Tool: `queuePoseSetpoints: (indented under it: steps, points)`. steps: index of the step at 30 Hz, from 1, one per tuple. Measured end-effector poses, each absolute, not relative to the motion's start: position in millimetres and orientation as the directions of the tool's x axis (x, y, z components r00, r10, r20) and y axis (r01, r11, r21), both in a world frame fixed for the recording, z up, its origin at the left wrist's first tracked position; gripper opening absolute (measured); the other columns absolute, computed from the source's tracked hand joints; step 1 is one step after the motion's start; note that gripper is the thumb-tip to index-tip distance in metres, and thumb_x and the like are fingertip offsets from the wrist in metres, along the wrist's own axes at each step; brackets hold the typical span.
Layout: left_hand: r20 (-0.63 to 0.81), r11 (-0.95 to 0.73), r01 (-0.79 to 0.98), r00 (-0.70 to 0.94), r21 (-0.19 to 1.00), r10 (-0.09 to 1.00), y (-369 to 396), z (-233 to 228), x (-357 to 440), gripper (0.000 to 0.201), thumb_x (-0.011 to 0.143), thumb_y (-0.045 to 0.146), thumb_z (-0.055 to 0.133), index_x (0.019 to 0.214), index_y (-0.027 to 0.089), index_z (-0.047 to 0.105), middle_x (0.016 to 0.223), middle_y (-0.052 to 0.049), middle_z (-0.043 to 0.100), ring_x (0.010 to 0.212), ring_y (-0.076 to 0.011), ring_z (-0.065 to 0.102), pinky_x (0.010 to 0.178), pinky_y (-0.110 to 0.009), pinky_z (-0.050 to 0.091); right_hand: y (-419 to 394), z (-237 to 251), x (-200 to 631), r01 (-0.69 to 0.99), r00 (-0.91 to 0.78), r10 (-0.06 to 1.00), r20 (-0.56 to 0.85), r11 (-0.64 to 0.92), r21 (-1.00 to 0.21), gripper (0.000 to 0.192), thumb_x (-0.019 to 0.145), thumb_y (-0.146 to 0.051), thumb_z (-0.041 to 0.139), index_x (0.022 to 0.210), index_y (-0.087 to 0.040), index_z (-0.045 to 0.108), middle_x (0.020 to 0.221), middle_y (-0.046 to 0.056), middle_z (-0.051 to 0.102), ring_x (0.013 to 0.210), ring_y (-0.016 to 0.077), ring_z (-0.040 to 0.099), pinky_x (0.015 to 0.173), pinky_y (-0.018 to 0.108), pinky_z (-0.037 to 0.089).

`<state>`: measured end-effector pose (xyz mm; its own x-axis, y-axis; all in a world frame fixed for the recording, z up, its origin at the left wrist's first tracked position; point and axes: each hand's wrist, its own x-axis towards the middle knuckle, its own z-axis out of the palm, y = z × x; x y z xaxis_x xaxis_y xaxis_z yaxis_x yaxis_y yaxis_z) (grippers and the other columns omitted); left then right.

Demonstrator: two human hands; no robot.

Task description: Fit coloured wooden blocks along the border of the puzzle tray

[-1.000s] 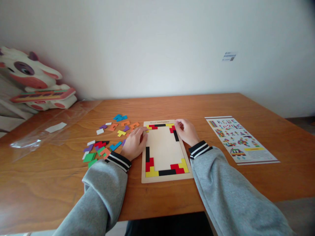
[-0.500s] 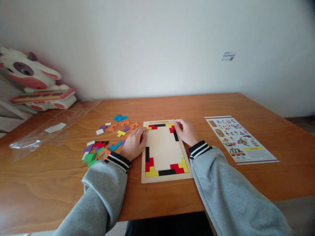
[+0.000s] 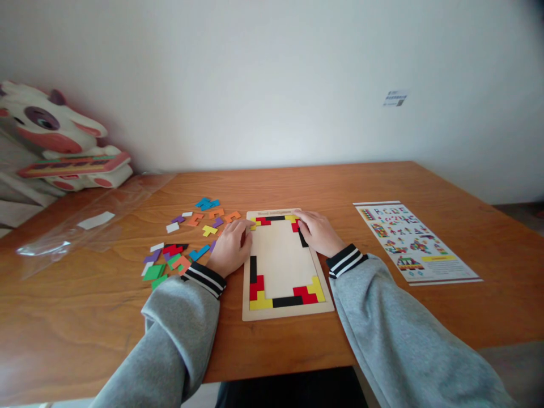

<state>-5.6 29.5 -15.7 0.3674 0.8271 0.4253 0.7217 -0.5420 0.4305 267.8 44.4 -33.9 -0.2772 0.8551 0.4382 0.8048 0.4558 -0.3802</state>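
Observation:
A wooden puzzle board (image 3: 288,313) lies in front of me, lined along its inner edges with red, black and yellow pieces, its middle bare wood. My left hand (image 3: 230,247) rests at the board's upper left side, fingers bent over the rim and closed on it, hiding part of that edge. Across the upper right corner lies my right hand (image 3: 322,233), fingers stretched over the corner pieces and thumb near a black piece (image 3: 303,239). No loose piece shows in either hand.
Several loose coloured pieces, among them a green piece (image 3: 153,272) and a yellow piece (image 3: 209,230), are scattered left of the board. A printed sheet (image 3: 414,243) lies right. Clear plastic packaging (image 3: 55,243) and a cow toy keyboard (image 3: 76,164) are at the far left.
The board has shifted slightly toward me. My right hand has slid a little left, its fingers now straighter over the corner. The left hand has hardly moved.

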Motion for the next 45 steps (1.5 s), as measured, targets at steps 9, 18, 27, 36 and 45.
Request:
queuePoseSetpoints:
  steps: [9,18,27,36,45]
  points:
    - [0.437,-0.547,0.710,0.361,0.444,0.824,29.1,-13.7,-5.2,0.026,0.093,0.020,0.043,0.114,0.019,0.060,0.117,-0.011,0.067,0.112,-0.0252,0.063,0.103,-0.044,0.049,20.4,-13.8,276.4,0.735,-0.415,0.822,0.391,0.556,-0.389,0.027,0.095,-0.023,0.052,0.115,-0.021,0.070,0.121,0.009,0.073,0.111,0.0256,0.068,0.102,0.046,0.052]
    - [0.400,-0.530,0.736,0.373,0.421,0.837,32.3,-21.5,-6.7,0.026,0.094,0.030,0.048,0.116,0.020,0.059,0.124,-0.011,0.068,0.118,-0.0259,0.062,0.106,-0.046,0.047,19.6,-12.5,275.6,0.745,-0.325,0.856,0.402,0.493,-0.448,0.026,0.096,-0.034,0.053,0.112,-0.023,0.070,0.112,0.008,0.075,0.105,0.0264,0.069,0.096,0.046,0.053]
    - [0.393,-0.545,0.738,0.400,0.398,0.828,28.0,-19.8,-3.8,0.029,0.093,0.036,0.054,0.116,0.019,0.061,0.117,-0.010,0.070,0.112,-0.0268,0.065,0.103,-0.046,0.047,22.7,-22.6,274.4,0.732,-0.322,0.846,0.426,0.507,-0.455,0.030,0.095,-0.033,0.055,0.118,-0.019,0.068,0.123,0.012,0.071,0.117,0.0261,0.065,0.105,0.047,0.049]
    - [0.447,-0.600,0.725,0.437,0.337,0.780,22.1,-12.2,-1.1,0.029,0.086,0.045,0.069,0.105,0.023,0.070,0.118,-0.006,0.072,0.109,-0.0267,0.066,0.102,-0.047,0.046,20.5,-20.0,272.0,0.742,-0.340,0.841,0.421,0.515,-0.430,0.025,0.092,-0.037,0.063,0.109,-0.022,0.072,0.116,0.009,0.072,0.111,0.0266,0.065,0.100,0.045,0.050]
    - [0.494,-0.695,0.638,0.510,0.331,0.704,22.7,-14.5,1.8,0.031,0.087,0.044,0.070,0.105,0.019,0.070,0.110,-0.007,0.075,0.102,-0.0238,0.069,0.094,-0.039,0.053,20.1,-19.9,269.9,0.715,-0.361,0.817,0.450,0.552,-0.428,0.022,0.091,-0.036,0.064,0.104,-0.020,0.072,0.110,0.010,0.072,0.104,0.0257,0.067,0.095,0.043,0.052]
